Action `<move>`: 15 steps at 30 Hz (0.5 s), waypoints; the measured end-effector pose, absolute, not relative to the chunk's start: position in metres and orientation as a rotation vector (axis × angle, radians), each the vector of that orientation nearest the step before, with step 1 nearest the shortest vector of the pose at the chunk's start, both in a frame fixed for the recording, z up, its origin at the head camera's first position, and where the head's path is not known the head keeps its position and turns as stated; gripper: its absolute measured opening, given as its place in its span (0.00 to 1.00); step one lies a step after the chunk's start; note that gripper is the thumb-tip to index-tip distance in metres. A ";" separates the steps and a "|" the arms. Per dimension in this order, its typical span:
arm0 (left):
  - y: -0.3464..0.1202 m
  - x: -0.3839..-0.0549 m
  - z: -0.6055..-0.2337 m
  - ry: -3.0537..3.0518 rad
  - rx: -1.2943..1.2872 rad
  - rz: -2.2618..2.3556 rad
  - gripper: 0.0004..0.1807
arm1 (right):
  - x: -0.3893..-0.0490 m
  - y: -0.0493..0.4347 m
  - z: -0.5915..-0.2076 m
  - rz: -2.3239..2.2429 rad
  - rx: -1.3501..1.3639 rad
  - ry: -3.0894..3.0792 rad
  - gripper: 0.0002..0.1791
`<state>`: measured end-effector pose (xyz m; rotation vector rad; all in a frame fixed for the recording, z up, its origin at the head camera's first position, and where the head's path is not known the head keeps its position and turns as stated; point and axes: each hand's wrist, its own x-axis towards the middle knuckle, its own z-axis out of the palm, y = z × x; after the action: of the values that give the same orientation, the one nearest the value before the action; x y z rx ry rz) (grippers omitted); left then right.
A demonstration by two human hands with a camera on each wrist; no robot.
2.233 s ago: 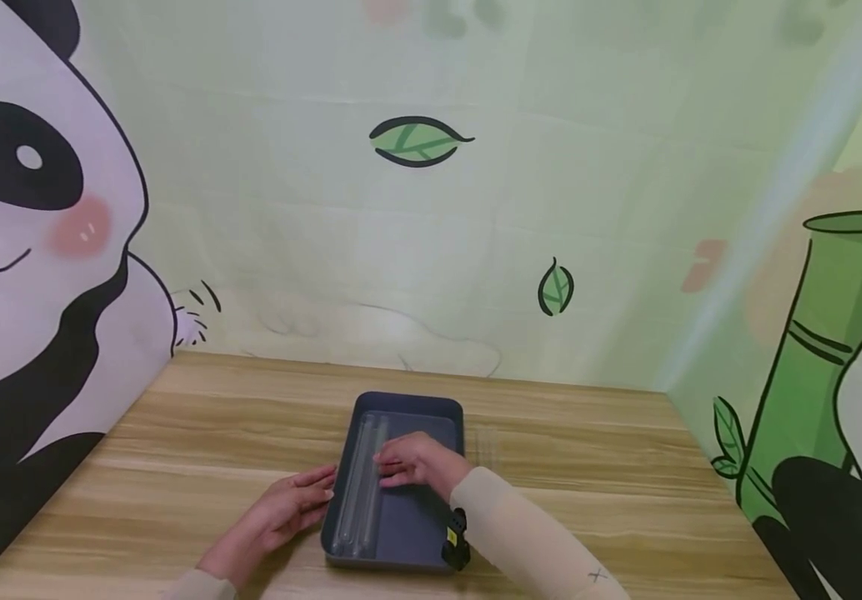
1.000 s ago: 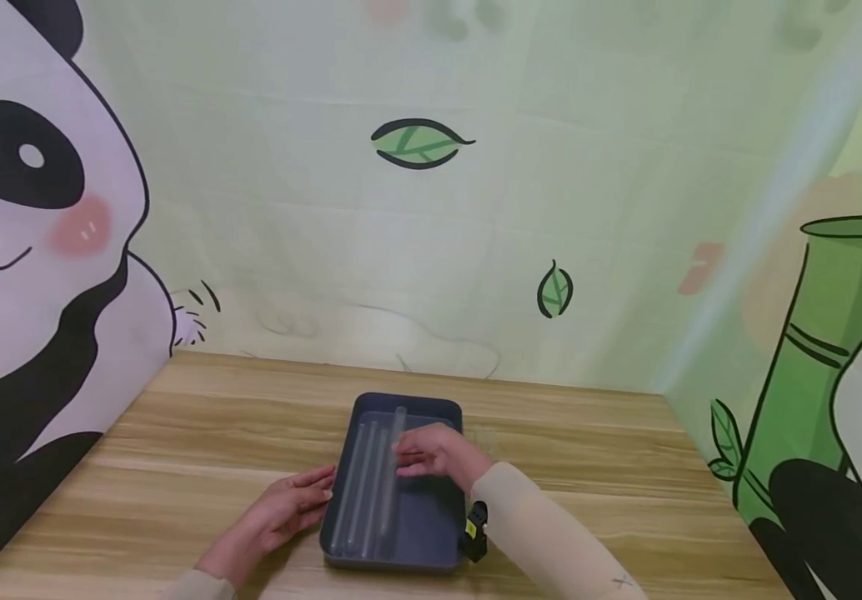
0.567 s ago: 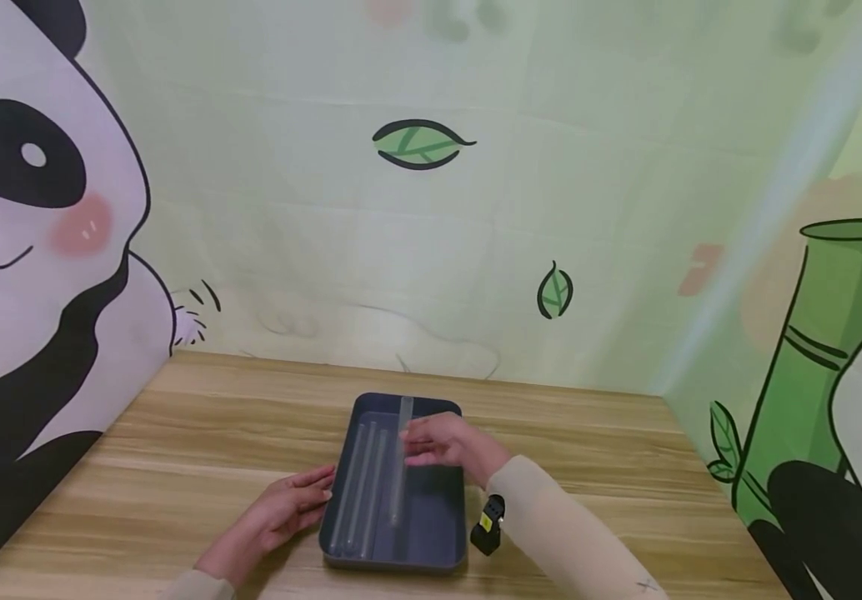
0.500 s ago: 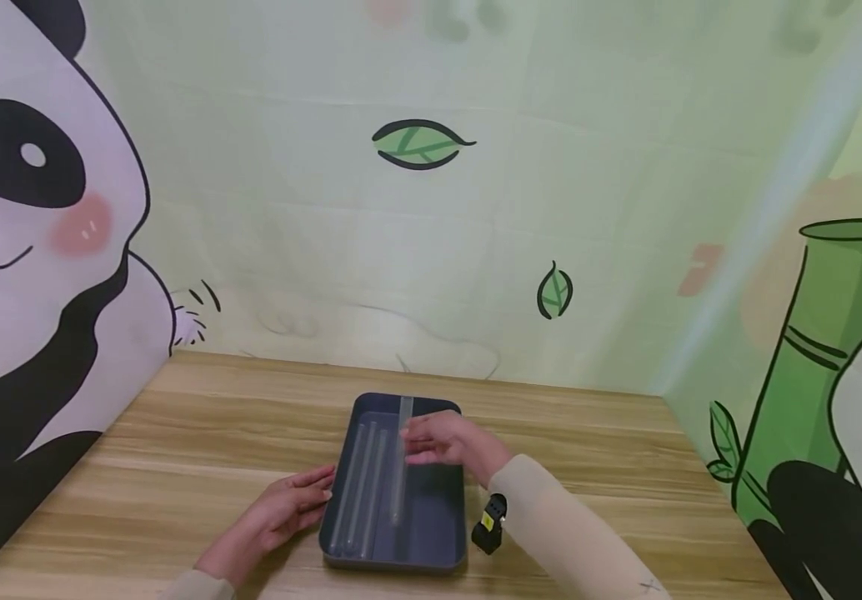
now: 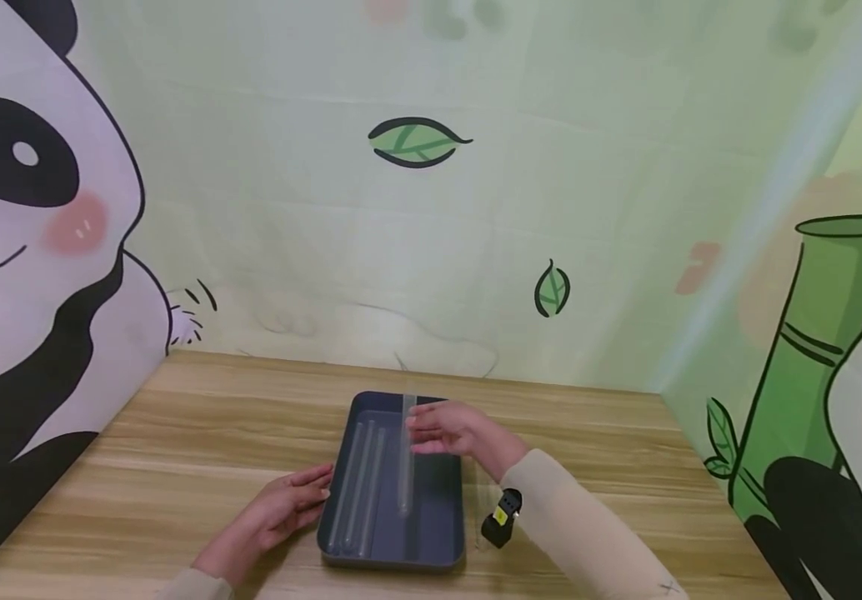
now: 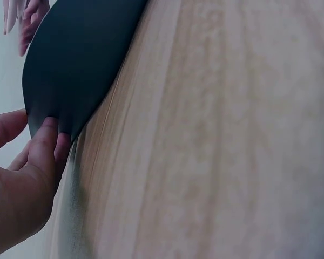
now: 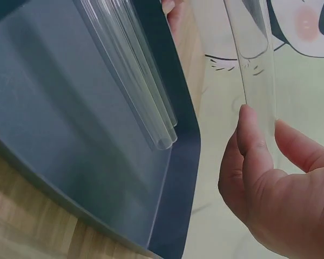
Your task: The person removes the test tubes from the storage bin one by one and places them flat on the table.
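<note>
A clear test tube [image 5: 405, 467] hangs over the dark blue tray [image 5: 431, 546], pinched near its upper part between the thumb and fingers of my right hand [image 5: 449, 427]. In the right wrist view its rounded closed end [image 7: 255, 51] points away from the hand. Three more clear tubes [image 5: 359, 492] lie side by side lengthwise along the tray's left wall. My left hand [image 5: 288, 504] rests with extended fingers against the outside of that wall. The left wrist view shows fingertips [image 6: 49, 123] on the tray's outer side and the thumb at its rim.
The tray stands on a wood-grain table [image 5: 236, 433]. A faint transparent object [image 5: 479, 508] lies on the table just right of the tray, partly behind the right forearm. A printed cloth backdrop [image 5: 311, 233] with pandas and bamboo closes off the back and sides.
The right hand has taken one tube from the group at the tray's left, raised it and moved it rightward and toward the far end. The left hand has stayed at the tray.
</note>
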<state>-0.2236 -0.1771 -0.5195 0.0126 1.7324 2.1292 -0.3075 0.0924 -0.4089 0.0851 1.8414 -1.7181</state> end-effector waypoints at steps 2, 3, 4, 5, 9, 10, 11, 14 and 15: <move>-0.177 -0.224 -0.520 1.730 0.013 2.130 0.37 | -0.307 0.096 -0.407 -1.712 0.067 1.836 0.28; -0.177 -0.224 -0.521 1.728 0.008 2.132 0.37 | -0.307 0.098 -0.406 -1.707 0.055 1.835 0.28; -0.177 -0.224 -0.521 1.726 0.004 2.135 0.37 | -0.306 0.101 -0.405 -1.708 0.050 1.835 0.28; -0.177 -0.224 -0.521 1.726 0.005 2.135 0.37 | -0.306 0.104 -0.404 -1.710 0.045 1.835 0.28; -0.178 -0.225 -0.522 1.724 0.003 2.138 0.37 | -0.304 0.117 -0.400 -1.723 0.026 1.829 0.29; -0.178 -0.225 -0.523 1.722 0.002 2.140 0.37 | -0.304 0.120 -0.400 -1.732 0.029 1.825 0.29; -0.178 -0.225 -0.523 1.720 0.002 2.140 0.37 | -0.303 0.123 -0.399 -1.737 0.027 1.820 0.29; -0.177 -0.225 -0.523 1.717 -0.001 2.139 0.37 | -0.301 0.132 -0.399 -1.753 0.023 1.813 0.28; -0.177 -0.224 -0.523 1.718 -0.002 2.137 0.37 | -0.301 0.135 -0.399 -1.753 0.019 1.815 0.28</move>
<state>-0.2245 -0.1771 -0.5234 -0.0016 1.7175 2.1374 -0.3007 0.1345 -0.3994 0.0191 1.8152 -1.7533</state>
